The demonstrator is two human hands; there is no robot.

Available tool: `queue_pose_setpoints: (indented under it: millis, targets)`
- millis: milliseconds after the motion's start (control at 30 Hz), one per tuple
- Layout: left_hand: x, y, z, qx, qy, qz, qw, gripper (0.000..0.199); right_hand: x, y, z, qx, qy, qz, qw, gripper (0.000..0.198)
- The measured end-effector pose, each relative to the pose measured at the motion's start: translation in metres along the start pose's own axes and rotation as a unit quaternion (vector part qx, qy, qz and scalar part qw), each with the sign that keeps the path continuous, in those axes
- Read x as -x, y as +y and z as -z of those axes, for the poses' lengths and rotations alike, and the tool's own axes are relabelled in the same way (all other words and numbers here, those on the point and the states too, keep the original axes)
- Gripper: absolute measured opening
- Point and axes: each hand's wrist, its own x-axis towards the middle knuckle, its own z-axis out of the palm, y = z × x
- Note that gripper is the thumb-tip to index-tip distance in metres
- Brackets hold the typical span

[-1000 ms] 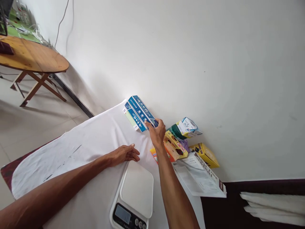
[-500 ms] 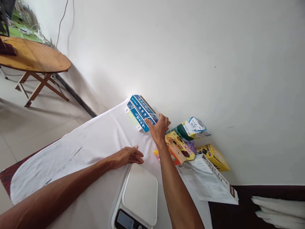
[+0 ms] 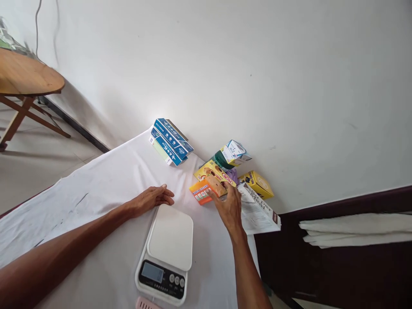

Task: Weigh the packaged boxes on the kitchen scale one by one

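Note:
My left hand [image 3: 156, 199] rests on the white cloth by the upper left corner of a white kitchen scale [image 3: 170, 236], fingers stretched out and holding nothing. The scale's pan is bare, and its display faces me. My right hand [image 3: 229, 208] is over the near end of an orange box [image 3: 201, 192], thumb and fingers apart; whether it touches the box cannot be made out. A yellow biscuit box [image 3: 210, 169] lies just behind the orange one. Two blue toothpaste-like boxes [image 3: 170, 141] are together near the wall, away from both hands.
Behind the biscuit box are a dark green container [image 3: 221, 160], a white-and-blue carton [image 3: 236, 152] and a yellow box [image 3: 257, 184]. A large white printed packet [image 3: 259, 212] lies at the right table edge. A pink object [image 3: 146, 304] sits below the scale. A wooden table [image 3: 28, 77] stands left.
My right hand has left the blue boxes and moved right and toward me, to the orange box. My left hand stays by the scale. The view has shifted to the right.

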Motion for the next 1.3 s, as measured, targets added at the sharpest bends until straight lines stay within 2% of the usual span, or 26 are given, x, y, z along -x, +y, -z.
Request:
queue_pose_setpoints:
  millis: [100,200,367,533,633,767,867,933,1100,1300]
  targets:
    - [0.002,0.001,-0.001,-0.014,0.0,-0.006,1.0,0.058,-0.002,-0.007,-0.006,-0.022,-0.018,-0.002,1.0,0.069]
    - [0.003,0.002,-0.002,-0.023,0.003,-0.006,1.0,0.06,-0.004,-0.012,-0.009,-0.075,-0.026,-0.053,0.995,0.069]
    - [0.002,0.004,-0.002,-0.028,0.0,-0.003,1.0,0.059,-0.003,-0.003,-0.009,-0.13,-0.033,-0.131,0.982,0.073]
    - [0.002,0.003,-0.002,-0.024,-0.001,-0.009,1.0,0.06,0.012,-0.009,-0.008,-0.179,-0.018,-0.182,0.967,0.074]
    - [0.001,0.002,-0.002,-0.022,0.0,-0.011,1.0,0.061,0.03,-0.025,0.008,-0.22,0.007,-0.206,0.954,0.075]
    - [0.001,0.001,-0.001,-0.017,0.001,-0.013,1.0,0.063,0.055,-0.053,0.049,-0.297,0.037,-0.221,0.928,0.077]
    - [0.001,0.0,-0.001,-0.012,0.004,-0.015,1.0,0.062,0.071,-0.074,0.077,-0.316,-0.008,-0.201,0.927,0.075]
    - [0.001,0.0,-0.002,-0.008,0.003,-0.015,1.0,0.063,0.081,-0.087,0.086,-0.313,-0.059,-0.186,0.929,0.073]
    - [0.001,0.001,-0.002,-0.005,-0.003,-0.016,1.0,0.064,0.103,-0.109,0.08,-0.308,-0.153,-0.152,0.927,0.07]
    - [0.001,0.0,-0.001,-0.009,-0.005,-0.019,1.0,0.064,0.111,-0.121,0.079,-0.295,-0.179,-0.153,0.926,0.067]
